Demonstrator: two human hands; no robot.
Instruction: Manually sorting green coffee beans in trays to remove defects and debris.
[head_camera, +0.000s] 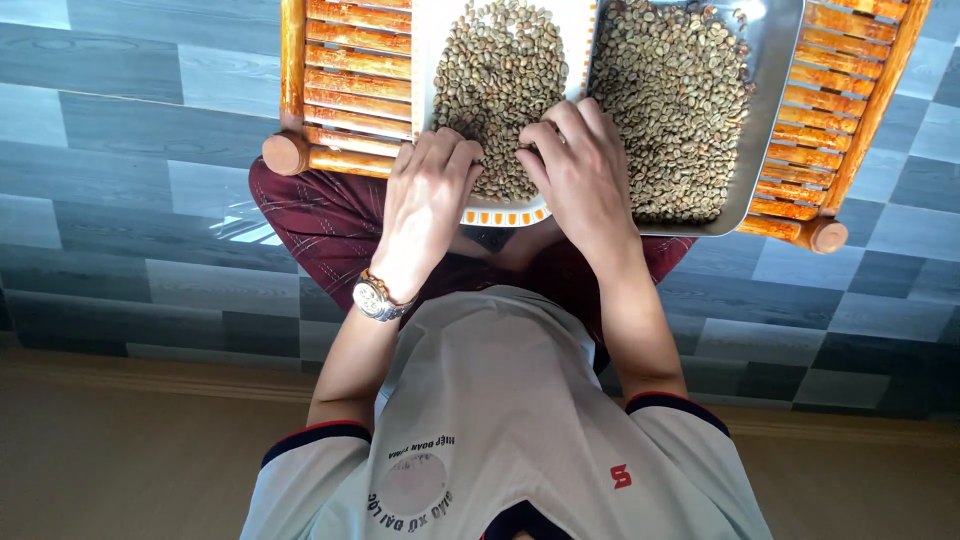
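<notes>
Pale green-brown beans (497, 70) lie heaped on a white tray (500, 216) with an orange patterned rim. My left hand (428, 195), a wristwatch (376, 298) on its wrist, rests knuckles-up on the near edge of that heap, fingers curled into the beans. My right hand (578, 170) lies beside it, fingers bent down between the white tray and a silver metal tray (775, 70) holding more beans (675, 100). Whether either hand pinches a bean is hidden by the fingers.
Both trays sit on an orange wooden slatted stool (345, 75) whose round leg ends (285, 153) stick out. Grey tiled floor (120, 170) surrounds it. My knees in dark red trousers (320, 215) are under the stool's near edge.
</notes>
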